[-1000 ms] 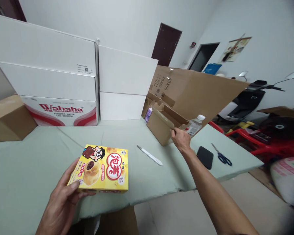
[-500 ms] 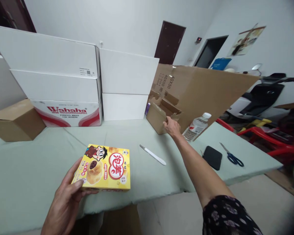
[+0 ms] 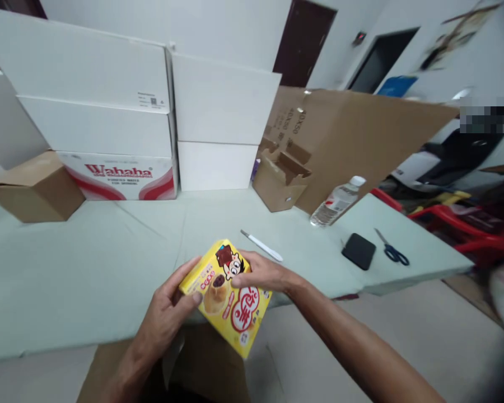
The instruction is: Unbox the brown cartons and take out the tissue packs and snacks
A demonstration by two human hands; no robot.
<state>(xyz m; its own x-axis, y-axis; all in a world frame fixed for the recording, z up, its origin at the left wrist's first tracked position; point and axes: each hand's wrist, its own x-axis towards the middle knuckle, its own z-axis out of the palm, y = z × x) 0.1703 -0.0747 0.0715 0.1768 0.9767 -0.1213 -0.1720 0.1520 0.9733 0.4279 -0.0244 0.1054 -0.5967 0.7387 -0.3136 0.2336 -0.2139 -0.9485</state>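
Observation:
Both of my hands hold a yellow snack box point(image 3: 222, 319) with a cartoon figure, a filled puff and red Chinese lettering on its front. It is tilted, over the near table edge. My left hand point(image 3: 170, 302) grips its left end, thumb on the front face. My right hand point(image 3: 264, 271) is closed round the upper right edge, thumb lying across the printed front; its other fingers are hidden behind the box. Just beyond the right hand, a white-handled craft knife point(image 3: 261, 245) lies on the table.
An open brown carton point(image 3: 277, 182) stands against a cardboard panel point(image 3: 353, 129), beside a water bottle point(image 3: 338, 201). A black pouch point(image 3: 359, 251) and dark-handled scissors point(image 3: 392, 251) lie to the right. White cartons point(image 3: 121, 173) line the back; another brown box point(image 3: 33, 193) sits left.
My right hand has come back from the brown carton and taken hold of the snack box. The snack box has moved right and turned clockwise. The view has shifted slightly.

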